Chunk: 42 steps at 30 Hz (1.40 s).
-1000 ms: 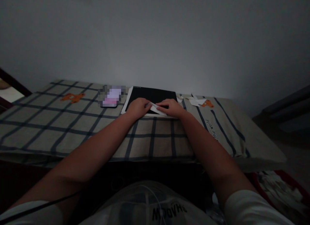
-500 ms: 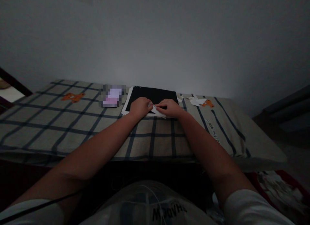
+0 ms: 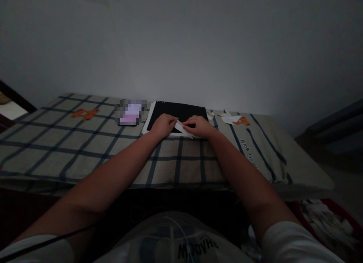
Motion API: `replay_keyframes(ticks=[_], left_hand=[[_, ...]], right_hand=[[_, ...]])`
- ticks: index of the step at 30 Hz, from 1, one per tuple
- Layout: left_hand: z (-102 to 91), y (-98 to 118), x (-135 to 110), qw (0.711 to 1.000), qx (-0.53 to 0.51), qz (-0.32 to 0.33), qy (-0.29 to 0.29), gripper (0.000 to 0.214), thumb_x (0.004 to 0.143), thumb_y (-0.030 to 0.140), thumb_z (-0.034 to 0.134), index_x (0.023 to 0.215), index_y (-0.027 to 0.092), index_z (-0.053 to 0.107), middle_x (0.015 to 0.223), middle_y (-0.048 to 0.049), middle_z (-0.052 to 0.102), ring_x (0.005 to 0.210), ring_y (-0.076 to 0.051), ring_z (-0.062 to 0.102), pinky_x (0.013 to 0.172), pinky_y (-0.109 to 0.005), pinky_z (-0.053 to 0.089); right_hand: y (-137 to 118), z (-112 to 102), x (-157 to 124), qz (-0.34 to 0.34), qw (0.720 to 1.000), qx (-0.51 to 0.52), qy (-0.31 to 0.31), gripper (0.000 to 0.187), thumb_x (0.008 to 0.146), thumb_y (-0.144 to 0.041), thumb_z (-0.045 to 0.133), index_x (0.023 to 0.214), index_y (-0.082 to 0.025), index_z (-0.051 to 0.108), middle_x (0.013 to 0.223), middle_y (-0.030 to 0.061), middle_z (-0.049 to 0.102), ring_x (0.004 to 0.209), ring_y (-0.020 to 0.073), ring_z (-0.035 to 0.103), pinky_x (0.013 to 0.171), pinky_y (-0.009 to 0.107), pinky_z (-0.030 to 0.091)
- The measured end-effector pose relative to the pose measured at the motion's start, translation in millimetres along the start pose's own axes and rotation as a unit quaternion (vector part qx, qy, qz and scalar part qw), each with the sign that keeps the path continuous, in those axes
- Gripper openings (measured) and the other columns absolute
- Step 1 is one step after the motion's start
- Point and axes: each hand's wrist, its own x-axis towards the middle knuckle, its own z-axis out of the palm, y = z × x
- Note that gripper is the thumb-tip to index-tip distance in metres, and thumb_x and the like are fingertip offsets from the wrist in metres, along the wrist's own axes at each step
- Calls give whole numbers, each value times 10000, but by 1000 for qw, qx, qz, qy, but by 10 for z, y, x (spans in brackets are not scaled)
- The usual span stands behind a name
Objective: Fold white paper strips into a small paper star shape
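Observation:
A narrow piece of white paper (image 3: 183, 130) slants between my hands, over the near part of a black-covered notebook (image 3: 181, 109). My left hand (image 3: 164, 125) pinches its upper left end between thumb and fingers. On the other side, my right hand (image 3: 199, 126) has thumb and fingertips closed on the paper's right edge. Both hands rest low over the notebook and hide part of its cover. White sheets stick out along the notebook's left and near edges.
A phone-like device (image 3: 131, 113), blurred out, lies left of the notebook. Several white paper pieces (image 3: 230, 118) are at the right, beside an orange bear print. A checked cloth (image 3: 119, 147) covers the table, which meets a plain wall (image 3: 181, 47) at the back.
My left fingers have shifted slightly up and left along the paper, so more of the white strip shows between my hands. The right hand has barely moved.

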Motion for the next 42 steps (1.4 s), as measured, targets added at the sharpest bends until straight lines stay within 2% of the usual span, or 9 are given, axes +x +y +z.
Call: replay_keyframes(ticks=[3, 6, 10, 14, 20, 24, 31, 37, 42], left_hand=[[-50, -36, -7, 1000, 1, 18, 12, 377, 880, 247, 494, 1188, 170, 698, 1074, -72, 734, 1013, -235, 632, 916, -375, 488], [-114, -66, -4, 997, -2, 70, 21, 353, 858, 246, 530, 1151, 171, 710, 1056, -73, 733, 1006, -235, 626, 928, -394, 472], [-133, -132, 30, 996, 6, 91, -4, 289, 866, 238, 528, 1040, 186, 752, 994, -80, 736, 961, -237, 635, 911, -400, 469], [-101, -183, 31, 995, 35, 91, -27, 321, 879, 233, 498, 1083, 207, 745, 1034, -86, 720, 989, -251, 615, 913, -417, 468], [-148, -108, -24, 990, 41, 132, -5, 393, 838, 183, 480, 1151, 217, 716, 1141, -67, 682, 1053, -241, 593, 940, -415, 470], [-173, -26, -52, 980, 31, 191, -51, 401, 873, 229, 468, 1211, 172, 677, 1237, -86, 656, 1164, -227, 571, 1027, -380, 438], [-126, 39, -96, 972, 91, 152, -153, 592, 958, 452, 414, 1434, 103, 449, 1507, -153, 414, 1420, -230, 350, 1169, -369, 266], [-91, 75, -108, 971, 120, 136, -158, 671, 961, 509, 413, 1448, 47, 408, 1522, -200, 363, 1432, -254, 324, 1165, -342, 253], [-96, 134, -126, 966, 153, 141, -152, 692, 957, 535, 415, 1431, 31, 425, 1510, -221, 375, 1419, -271, 347, 1154, -361, 258]], right_hand=[[-1, -3, -1, 8, 1000, -7, -5, 292, 889, -368, 564, 1031, -207, 762, 964, 60, 744, 915, 195, 636, 833, 328, 451], [4, 0, -1, 7, 1000, -12, -9, 309, 886, -377, 567, 1048, -195, 756, 984, 68, 742, 940, 204, 632, 853, 336, 446], [17, 2, -3, 23, 1000, -14, -15, 312, 874, -387, 586, 1069, -206, 750, 1027, 65, 733, 977, 206, 623, 881, 337, 438], [32, 1, -1, 45, 999, -13, -21, 307, 861, -388, 612, 1072, -210, 748, 1046, 70, 725, 989, 216, 615, 876, 340, 438], [57, -10, -12, 45, 998, -21, -29, 311, 871, -369, 614, 1107, -205, 733, 1076, 69, 718, 1011, 218, 601, 912, 346, 417], [89, -12, -26, 27, 999, -16, -26, 312, 888, -349, 594, 1124, -194, 728, 1102, 74, 713, 1033, 220, 591, 928, 353, 416], [137, 22, -22, 32, 999, -33, -26, 294, 923, -310, 553, 1152, -225, 717, 1181, 70, 689, 1110, 224, 562, 990, 387, 393], [91, -30, -29, 113, 986, -125, -3, 289, 896, -315, 598, 1140, -228, 726, 1165, 105, 639, 1067, 269, 524, 916, 423, 419], [90, -61, -31, 119, 978, -169, -25, 286, 900, -332, 601, 1126, -219, 734, 1110, 107, 640, 1005, 267, 521, 857, 402, 430]])
